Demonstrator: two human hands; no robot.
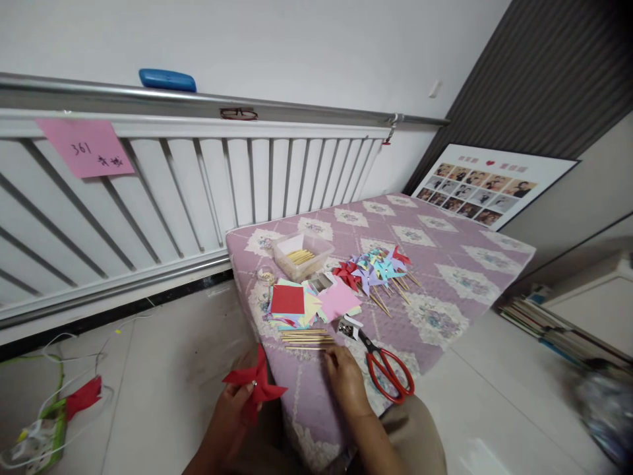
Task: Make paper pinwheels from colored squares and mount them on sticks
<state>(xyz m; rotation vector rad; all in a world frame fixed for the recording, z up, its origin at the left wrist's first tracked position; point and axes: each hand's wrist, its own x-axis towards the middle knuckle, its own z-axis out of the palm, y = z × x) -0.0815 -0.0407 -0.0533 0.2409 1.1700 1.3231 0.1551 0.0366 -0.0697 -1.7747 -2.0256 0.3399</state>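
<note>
- Our left hand (238,394) gripped a red pinwheel (262,390), folded into blades, at nine o'clock from our right hand (346,377); we saw no stick on it.
- Our right hand's fingers curled together by the loose sticks (306,340), at ten to eleven; we could not tell whether they held one.
- Just past twelve lay a pile of pinwheels (373,269) with sticks, which we judged finished.
- Plenty seemed left: paper squares (287,300) at eleven, more sticks in the box (310,266) beyond.
- Scissors (388,375) lay at three.
</note>
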